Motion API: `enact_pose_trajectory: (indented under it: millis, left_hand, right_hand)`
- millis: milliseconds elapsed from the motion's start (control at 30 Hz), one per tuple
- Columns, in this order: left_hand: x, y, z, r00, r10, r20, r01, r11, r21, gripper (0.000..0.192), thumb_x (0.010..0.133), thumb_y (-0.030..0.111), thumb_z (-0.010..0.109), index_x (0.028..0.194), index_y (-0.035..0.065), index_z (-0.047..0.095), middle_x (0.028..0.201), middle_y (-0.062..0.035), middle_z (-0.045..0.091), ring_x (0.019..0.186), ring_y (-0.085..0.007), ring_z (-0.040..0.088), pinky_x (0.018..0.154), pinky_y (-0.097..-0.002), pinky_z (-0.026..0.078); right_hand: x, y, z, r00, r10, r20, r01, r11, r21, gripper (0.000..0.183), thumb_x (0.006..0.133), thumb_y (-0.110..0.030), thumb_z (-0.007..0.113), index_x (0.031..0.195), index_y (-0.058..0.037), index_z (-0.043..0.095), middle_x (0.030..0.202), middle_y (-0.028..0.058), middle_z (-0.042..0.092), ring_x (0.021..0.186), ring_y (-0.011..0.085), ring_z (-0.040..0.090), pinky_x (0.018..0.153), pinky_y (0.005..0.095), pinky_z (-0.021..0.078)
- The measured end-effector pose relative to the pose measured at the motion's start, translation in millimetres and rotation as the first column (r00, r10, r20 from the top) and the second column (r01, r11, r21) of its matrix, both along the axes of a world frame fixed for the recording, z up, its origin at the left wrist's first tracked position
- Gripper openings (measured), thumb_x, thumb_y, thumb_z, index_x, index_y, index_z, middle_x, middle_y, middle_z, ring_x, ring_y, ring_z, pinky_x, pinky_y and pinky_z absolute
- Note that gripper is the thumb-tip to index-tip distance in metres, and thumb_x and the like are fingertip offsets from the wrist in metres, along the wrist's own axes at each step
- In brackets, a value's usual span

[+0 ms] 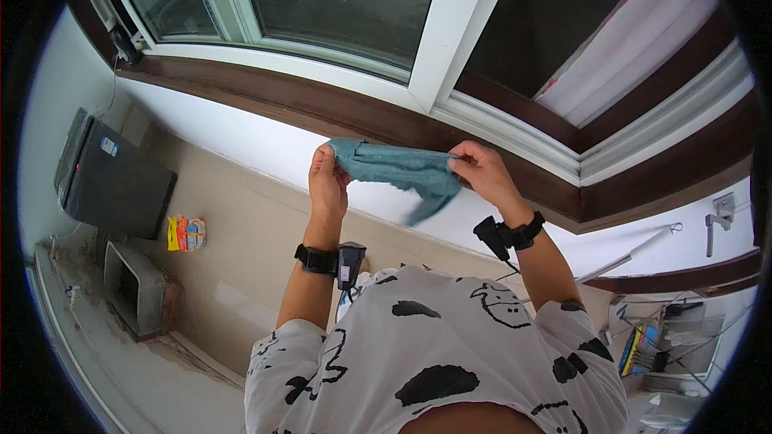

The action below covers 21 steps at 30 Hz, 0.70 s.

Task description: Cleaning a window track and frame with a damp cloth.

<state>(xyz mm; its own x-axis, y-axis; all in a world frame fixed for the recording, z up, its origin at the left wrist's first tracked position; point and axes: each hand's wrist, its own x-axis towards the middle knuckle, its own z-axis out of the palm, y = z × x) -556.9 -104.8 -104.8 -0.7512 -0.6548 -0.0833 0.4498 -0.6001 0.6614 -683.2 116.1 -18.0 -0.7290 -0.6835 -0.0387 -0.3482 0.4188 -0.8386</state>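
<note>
A teal cloth [398,164] is stretched between my two hands in front of the window ledge. My left hand [329,176] pinches its left end, and my right hand [482,170] pinches the top right corner between thumb and fingers. A loose, blurred flap of the cloth hangs down below its right part. Behind the hands runs the dark brown window ledge [368,91], under a white-framed sliding window [338,66]. Each wrist wears a black strap with a small black device.
On the left stand a dark appliance [123,172] and a grey basin [154,295]. Between them and me a yellow and orange bag [187,233] lies on the tiled floor. A metal folding rack [669,343] is at the lower right. A pale curtain [633,42] hangs behind the right opening.
</note>
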Motion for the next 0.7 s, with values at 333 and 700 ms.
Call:
enact_pose_trajectory:
  millis: [333, 700]
  left_hand:
    - [3.2, 2.9, -14.5, 0.881, 0.399, 0.256, -0.122, 0.712, -0.692, 0.039, 0.086, 0.011, 0.055, 0.123, 0.0061, 0.046, 0.118, -0.0089, 0.049, 0.107, -0.0187, 0.047, 0.083, -0.0301, 0.043]
    - [-25.7, 71.4, -12.4, 0.877, -0.416, 0.240, 0.479, 0.794, -0.374, 0.028, 0.087, 0.017, 0.058, 0.110, 0.0024, 0.051, 0.105, -0.0091, 0.054, 0.098, -0.0137, 0.048, 0.085, -0.0289, 0.040]
  right_hand:
    - [10.1, -6.9, 7.2, 0.730, 0.242, 0.639, 0.205, 0.815, -0.543, 0.015, 0.090, -0.014, 0.050, 0.102, -0.0065, 0.055, 0.095, 0.0019, 0.060, 0.089, 0.0120, 0.057, 0.079, 0.0292, 0.0447]
    - [5.5, -11.3, -15.9, 0.995, 0.034, 0.089, 0.000, 0.932, -0.364, 0.038, 0.085, -0.009, 0.058, 0.121, -0.0043, 0.047, 0.118, 0.0101, 0.048, 0.099, 0.0200, 0.056, 0.085, 0.0303, 0.0455]
